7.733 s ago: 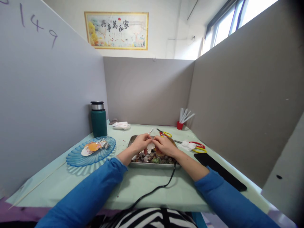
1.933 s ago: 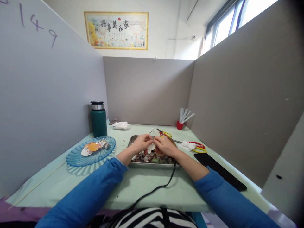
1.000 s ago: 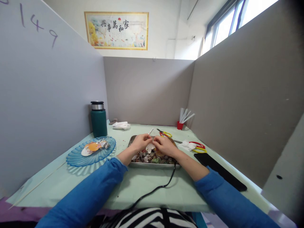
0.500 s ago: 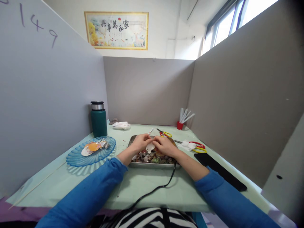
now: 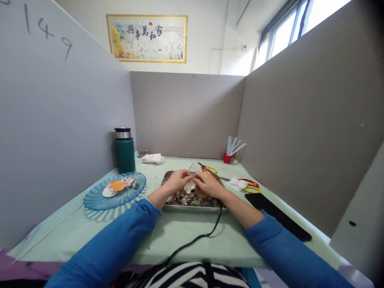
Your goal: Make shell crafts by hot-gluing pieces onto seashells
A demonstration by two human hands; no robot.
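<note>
Over a metal tray (image 5: 195,209) of mixed small shells (image 5: 196,202), my left hand (image 5: 179,180) and my right hand (image 5: 207,184) meet with bent fingers. A white shell (image 5: 189,187) shows just below the fingertips, and both hands appear pinched on its upper edge. My fingers hide the exact grip. A larger tan shell (image 5: 201,193) lies in the tray under my right hand. A black cord (image 5: 199,237) runs from the tray's right front over the table edge towards me.
On the left stand a blue scalloped plate (image 5: 94,202) with shells and a green bottle (image 5: 125,154). To the right are scissors (image 5: 253,185), white tissue (image 5: 237,184), a black flat object (image 5: 277,216) and a red cup (image 5: 227,159) of white sticks. Grey partitions (image 5: 189,116) enclose the table.
</note>
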